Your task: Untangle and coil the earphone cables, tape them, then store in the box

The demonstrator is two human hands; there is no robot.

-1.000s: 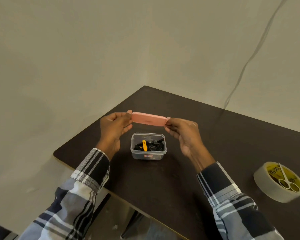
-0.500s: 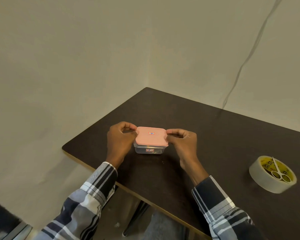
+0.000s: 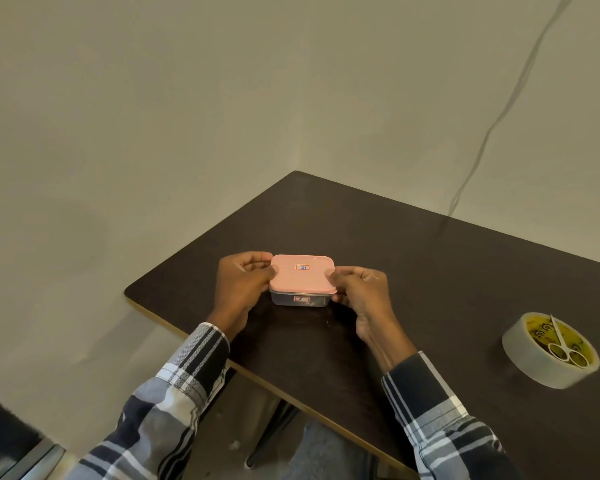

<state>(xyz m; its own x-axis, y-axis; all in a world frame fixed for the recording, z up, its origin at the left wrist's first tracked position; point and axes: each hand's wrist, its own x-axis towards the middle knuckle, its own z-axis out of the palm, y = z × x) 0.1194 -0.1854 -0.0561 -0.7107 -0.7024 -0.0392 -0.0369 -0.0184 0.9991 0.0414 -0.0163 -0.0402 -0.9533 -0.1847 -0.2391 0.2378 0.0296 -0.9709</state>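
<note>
A small clear plastic box (image 3: 300, 301) stands on the dark table (image 3: 413, 258), near its left corner. A pink lid (image 3: 302, 277) with a small label sits flat on top of it and hides what is inside. My left hand (image 3: 245, 284) grips the lid's left edge, thumb on top. My right hand (image 3: 357, 289) grips the right edge the same way. No earphone cables show in this view.
A roll of clear tape (image 3: 549, 351) lies flat at the right of the table, with small white scissors (image 3: 563, 344) resting across its yellow core. The table's front edge runs diagonally below my wrists. A thin cable (image 3: 499, 109) hangs down the wall behind.
A second ago both hands held the pink lid in the air above the open box with coiled cables inside. The lid now sits on the box and the hands press its edges.
</note>
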